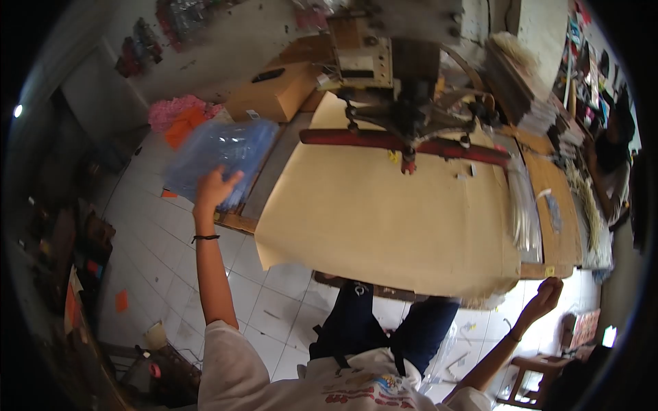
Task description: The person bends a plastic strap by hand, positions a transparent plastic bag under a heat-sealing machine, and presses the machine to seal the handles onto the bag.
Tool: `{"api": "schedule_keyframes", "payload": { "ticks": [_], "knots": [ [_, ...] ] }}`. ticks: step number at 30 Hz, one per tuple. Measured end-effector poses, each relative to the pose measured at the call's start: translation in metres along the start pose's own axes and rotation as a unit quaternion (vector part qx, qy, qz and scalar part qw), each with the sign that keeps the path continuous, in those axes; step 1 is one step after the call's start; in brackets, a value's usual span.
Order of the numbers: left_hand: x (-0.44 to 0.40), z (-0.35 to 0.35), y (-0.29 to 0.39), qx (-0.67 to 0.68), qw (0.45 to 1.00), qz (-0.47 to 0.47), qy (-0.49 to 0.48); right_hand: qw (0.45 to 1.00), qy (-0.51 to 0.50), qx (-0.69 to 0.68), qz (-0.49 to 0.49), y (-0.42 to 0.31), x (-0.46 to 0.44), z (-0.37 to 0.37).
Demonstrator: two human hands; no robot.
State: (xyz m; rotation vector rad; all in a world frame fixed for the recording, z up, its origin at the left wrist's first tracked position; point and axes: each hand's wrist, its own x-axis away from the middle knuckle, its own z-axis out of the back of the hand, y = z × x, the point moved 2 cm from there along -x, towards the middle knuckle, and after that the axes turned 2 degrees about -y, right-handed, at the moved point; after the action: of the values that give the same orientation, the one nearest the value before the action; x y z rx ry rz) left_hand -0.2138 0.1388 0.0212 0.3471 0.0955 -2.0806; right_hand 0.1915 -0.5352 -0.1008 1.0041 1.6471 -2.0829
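Observation:
My left hand rests on a pile of clear bluish plastic sheets at the left end of the worktable, its thumb held apart from the fingers. Past the table's right front corner, my right hand hangs with curled fingers and nothing visible in it. Between the two hands lies a wide tan paper sheet that covers much of the tabletop. Over it stands a machine with a red bar and a dark metal linkage.
Behind the plastic pile are a cardboard box, an orange piece and pink material. Clear plastic strips and a cardboard piece lie at the right. Another person is at far right. A wooden stool stands lower right.

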Motion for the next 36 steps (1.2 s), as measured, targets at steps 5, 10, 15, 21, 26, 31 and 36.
{"api": "schedule_keyframes", "payload": {
  "ticks": [5,10,15,21,26,31,36],
  "knots": [
    [-0.001,-0.005,-0.004,0.036,0.995,-0.009,-0.089,0.978,-0.207,0.002,0.030,-0.027,0.018,-0.055],
    [-0.009,-0.001,-0.021,0.140,0.980,0.031,-0.140,0.975,-0.205,0.045,0.068,-0.043,0.030,-0.082],
    [-0.043,-0.025,-0.056,0.222,0.955,0.013,-0.194,0.976,-0.197,0.047,0.086,-0.046,0.031,-0.082],
    [-0.064,-0.015,-0.057,0.159,0.955,-0.037,-0.249,0.974,-0.194,0.045,0.107,-0.047,0.030,-0.081],
    [-0.058,0.016,-0.028,0.026,0.958,0.018,-0.284,0.972,-0.198,0.053,0.111,-0.030,0.031,-0.079],
    [-0.053,0.005,-0.024,-0.002,0.974,0.025,-0.225,0.972,-0.207,0.034,0.104,-0.031,0.032,-0.078],
    [-0.058,0.004,-0.024,-0.048,0.985,0.003,-0.164,0.973,-0.204,0.029,0.108,-0.027,0.032,-0.074]
  ]
}}
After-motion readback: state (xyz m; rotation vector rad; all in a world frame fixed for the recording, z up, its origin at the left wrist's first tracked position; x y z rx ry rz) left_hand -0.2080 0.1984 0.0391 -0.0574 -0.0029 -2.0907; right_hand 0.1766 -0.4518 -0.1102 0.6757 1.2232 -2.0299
